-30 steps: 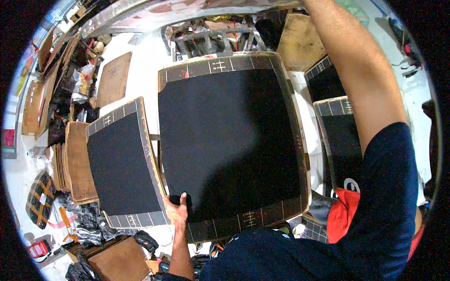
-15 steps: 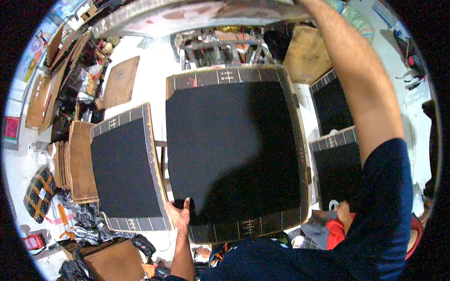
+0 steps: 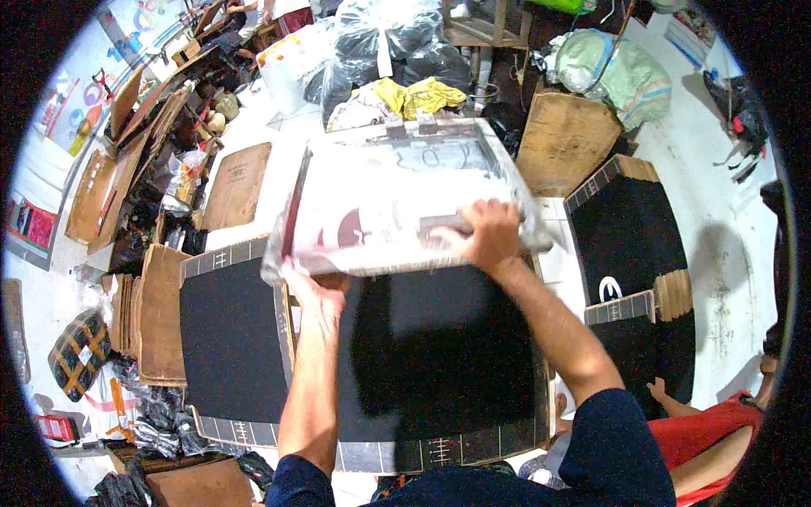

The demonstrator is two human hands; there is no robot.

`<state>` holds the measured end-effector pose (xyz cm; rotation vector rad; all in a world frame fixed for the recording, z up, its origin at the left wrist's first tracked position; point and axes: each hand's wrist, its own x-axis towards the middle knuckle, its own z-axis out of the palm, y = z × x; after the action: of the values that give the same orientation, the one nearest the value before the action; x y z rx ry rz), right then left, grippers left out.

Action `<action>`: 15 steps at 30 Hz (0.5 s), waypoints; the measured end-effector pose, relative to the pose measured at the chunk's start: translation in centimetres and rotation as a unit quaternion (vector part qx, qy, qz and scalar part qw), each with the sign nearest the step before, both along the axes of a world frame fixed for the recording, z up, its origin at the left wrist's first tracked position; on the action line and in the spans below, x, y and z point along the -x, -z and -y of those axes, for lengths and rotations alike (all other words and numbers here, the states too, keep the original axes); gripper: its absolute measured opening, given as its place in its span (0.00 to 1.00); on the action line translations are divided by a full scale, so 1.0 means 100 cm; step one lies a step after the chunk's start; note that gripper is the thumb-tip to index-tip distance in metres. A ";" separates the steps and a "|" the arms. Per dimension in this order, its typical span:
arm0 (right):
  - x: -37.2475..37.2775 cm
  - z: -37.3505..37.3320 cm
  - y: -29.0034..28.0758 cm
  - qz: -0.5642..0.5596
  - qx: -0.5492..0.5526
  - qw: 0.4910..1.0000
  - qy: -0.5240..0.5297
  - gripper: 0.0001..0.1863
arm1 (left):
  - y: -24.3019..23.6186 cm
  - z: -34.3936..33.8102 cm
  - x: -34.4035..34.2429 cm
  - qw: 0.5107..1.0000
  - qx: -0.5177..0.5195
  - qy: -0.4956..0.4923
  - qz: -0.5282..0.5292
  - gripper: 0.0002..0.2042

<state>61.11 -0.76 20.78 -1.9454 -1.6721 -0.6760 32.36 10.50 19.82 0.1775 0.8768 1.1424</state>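
Observation:
A white screen-printing frame [image 3: 372, 190], wrapped at its edges and with pale printed shapes on its mesh, is tilted over the far part of a black fabric panel [image 3: 439, 338] on a board. My left hand [image 3: 317, 287] is closed around the frame's near left corner. Beside the frame's near right side, my right hand [image 3: 494, 232] curls round a grey bar that looks like a squeegee handle [image 3: 456, 222]; its thumb is smeared by motion. The frame hides the far end of the fabric panel.
Another black panel [image 3: 232, 338] lies at left, beside stacked brown boards [image 3: 160, 313]. At right are more black panels [image 3: 625, 237], one with a white ring-shaped mark. A person in red shorts [image 3: 705, 439] is close at my right. Bagged goods [image 3: 389, 42] stand behind the frame.
The printing frame has come down from the top of the view over the panel. My right arm has dropped from far overhead, and my left hand has moved from the panel's edge to the frame.

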 end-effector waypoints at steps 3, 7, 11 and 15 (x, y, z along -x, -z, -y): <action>0.015 0.015 0.058 -0.070 0.089 0.994 0.004 0.29 | 0.048 0.022 0.007 0.991 0.112 -0.004 -0.072 0.36; 0.006 0.011 0.089 -0.116 0.173 0.978 -0.009 0.22 | 0.119 0.052 0.011 0.828 -0.084 -0.007 -0.554 0.31; -0.016 -0.010 0.084 -0.144 0.255 0.955 -0.041 0.21 | 0.149 0.065 0.007 0.396 -0.435 0.175 -0.790 0.46; -0.046 -0.056 0.078 -0.123 0.203 0.970 -0.050 0.18 | 0.151 0.063 0.001 0.366 -0.410 0.178 -0.816 0.46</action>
<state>65.73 4.84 12.93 -2.0922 -1.8357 -0.0450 32.23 4.15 4.75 2.6106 1.6550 0.4872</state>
